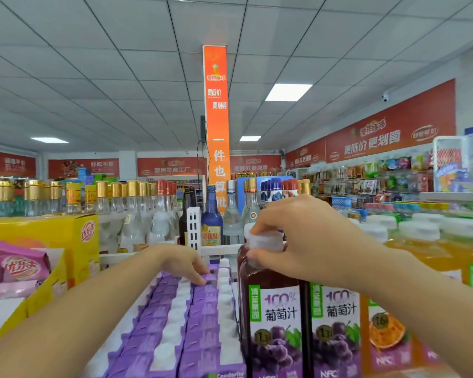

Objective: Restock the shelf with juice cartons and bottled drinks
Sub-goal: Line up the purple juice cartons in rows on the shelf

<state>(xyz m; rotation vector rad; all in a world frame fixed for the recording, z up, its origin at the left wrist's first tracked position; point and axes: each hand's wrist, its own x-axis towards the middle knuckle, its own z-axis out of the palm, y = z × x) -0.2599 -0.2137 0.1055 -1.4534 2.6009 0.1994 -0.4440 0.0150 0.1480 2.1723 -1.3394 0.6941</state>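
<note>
1. Cartons (202,323), purple with white caps, stand in tight rows on the shelf (221,250), running from the near edge back to its white rail.
2. The left hand (180,264) reaches over them, fingers loosely extended, its fingertips resting on the carton tops near the far end of the rows; it grasps nothing.
3. The right hand (298,236) curls fingers and thumb round the white cap (266,241) of a dark grape juice bottle (273,317), upright just right of the cartons.
4. A second grape bottle (335,323) stands against it on the right, with orange juice bottles (388,331) beyond.
5. A yellow box (52,236) sits at left; gold-capped glass bottles (131,208) line up behind.
</note>
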